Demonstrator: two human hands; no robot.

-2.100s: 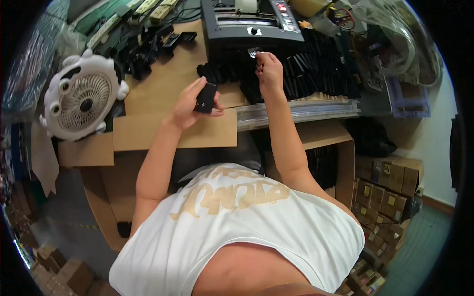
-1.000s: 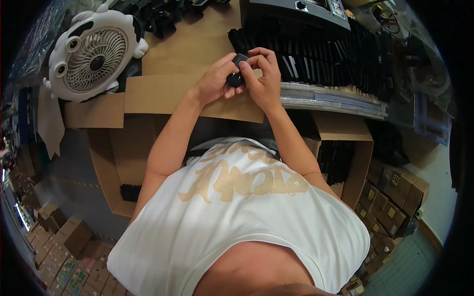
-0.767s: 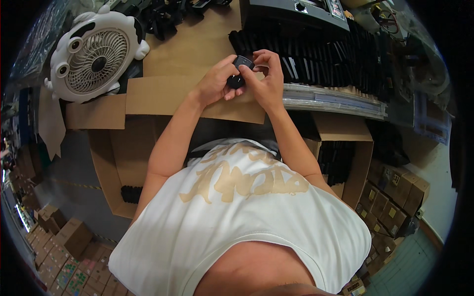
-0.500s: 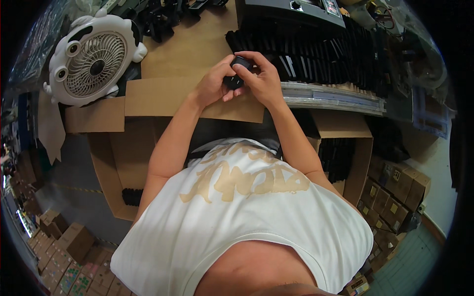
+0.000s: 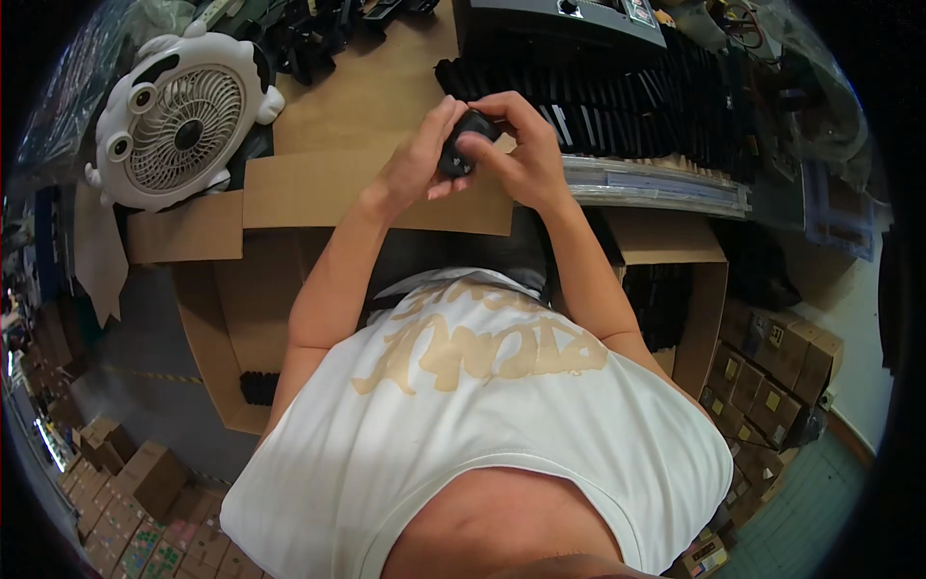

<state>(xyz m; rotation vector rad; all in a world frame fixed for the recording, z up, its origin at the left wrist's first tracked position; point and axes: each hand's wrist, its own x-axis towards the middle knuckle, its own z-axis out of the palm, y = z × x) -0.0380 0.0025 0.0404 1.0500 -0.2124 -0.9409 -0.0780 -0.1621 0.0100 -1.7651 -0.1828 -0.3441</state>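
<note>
Between my two hands is a small, rounded black plastic piece (image 5: 471,125) with a few tiny light marks near its lower end; its exact kind does not show. My left hand (image 5: 417,159) supports it from the left, with fingertips showing underneath. From the other side my right hand (image 5: 532,159) grips it, the thumb lying across its face and the index finger curled over the top. Both hands are above a cardboard flap (image 5: 318,188) at the near edge of the bench.
A white animal-shaped fan (image 5: 193,121) stands at left. Rows of black plastic parts (image 5: 598,106) lie at right, behind a stack of clear-edged strips (image 5: 656,185) and below a grey machine (image 5: 569,34). Open cartons (image 5: 207,328) sit under the bench on both sides.
The black piece has tilted slightly in my hands. My left fingers have straightened upward along its side, and my right hand has shifted a little to the right.
</note>
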